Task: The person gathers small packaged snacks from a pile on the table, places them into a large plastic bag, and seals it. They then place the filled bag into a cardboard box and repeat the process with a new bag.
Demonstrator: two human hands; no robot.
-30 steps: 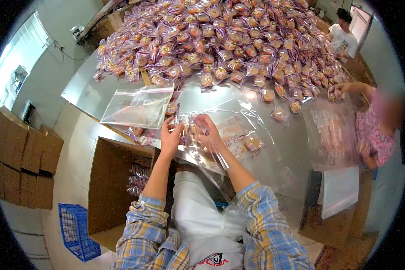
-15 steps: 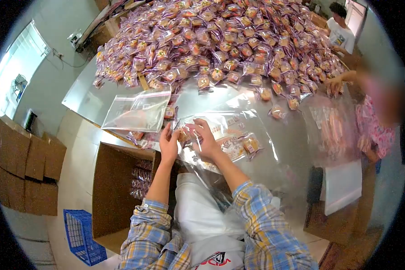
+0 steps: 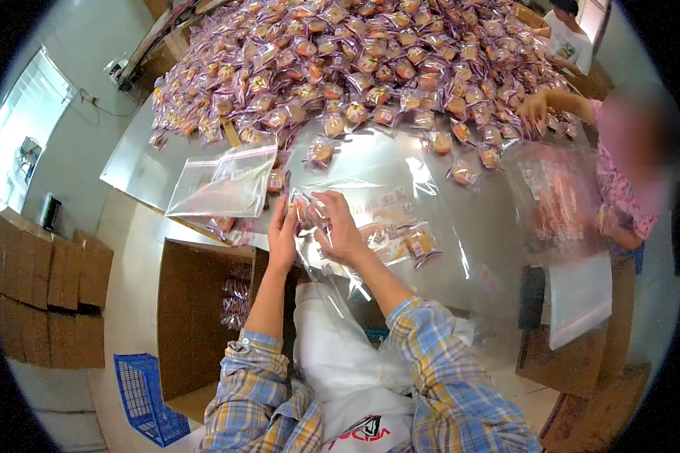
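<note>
Between my two hands, over the near edge of the metal table, is a small wrapped cake (image 3: 307,213) in clear and purple film. My left hand (image 3: 282,238) closes on its left side with the fingers pointing up. From the right, my right hand (image 3: 342,232) curls its fingers around the other side. A large clear plastic bag (image 3: 449,215) with red and orange print spreads under and beyond my right hand. Another wrapped cake (image 3: 421,242) shows within the bag's outline, right of my right wrist.
A big heap of wrapped cakes (image 3: 355,64) covers the table's far side. Clear bags (image 3: 223,183) lie left of my hands. Below them stands an open cardboard box (image 3: 196,317) with packets inside, near a blue crate (image 3: 140,396). A co-worker's hand (image 3: 534,106) reaches into the heap at right.
My hands have drawn together around the wrapped cake, which is now raised between the fingers. The co-worker's hand at right has moved up and left onto the heap. The view has shifted slightly.
</note>
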